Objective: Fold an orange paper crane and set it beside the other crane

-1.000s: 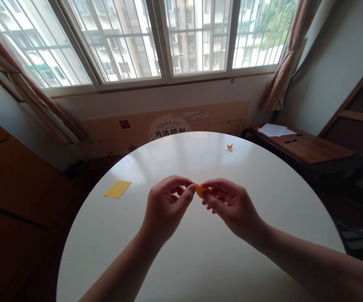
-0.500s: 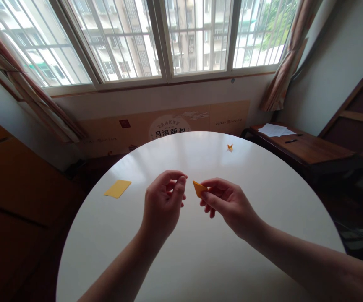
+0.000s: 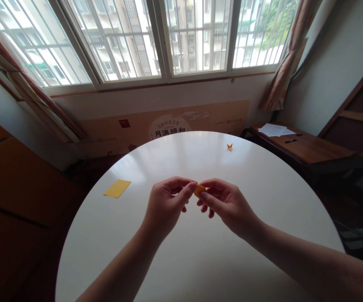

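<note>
A small folded piece of yellow-orange paper (image 3: 199, 191) is held up over the white round table (image 3: 197, 260). My right hand (image 3: 227, 199) pinches its right side between thumb and fingers. On its left edge, the thumb and forefinger of my left hand (image 3: 170, 199) are closed in a pinch. Most of the folded paper is covered by the fingertips. A flat yellow paper sheet (image 3: 117, 188) lies on the table to the left of my left hand. Farther back on the right stands a small orange folded-paper figure (image 3: 229, 147), apart from both hands.
Beyond the table's far right edge is a low wooden table (image 3: 319, 144) with white papers (image 3: 275, 130) and a black pen (image 3: 291, 141). A printed cardboard panel (image 3: 105, 134) leans under the barred window (image 3: 197, 37). Brown cabinets (image 3: 8, 167) stand at the left.
My left hand has moved right and now grips the left corner of the folded paper. My right hand has stayed nearly in place, still pinching the paper.
</note>
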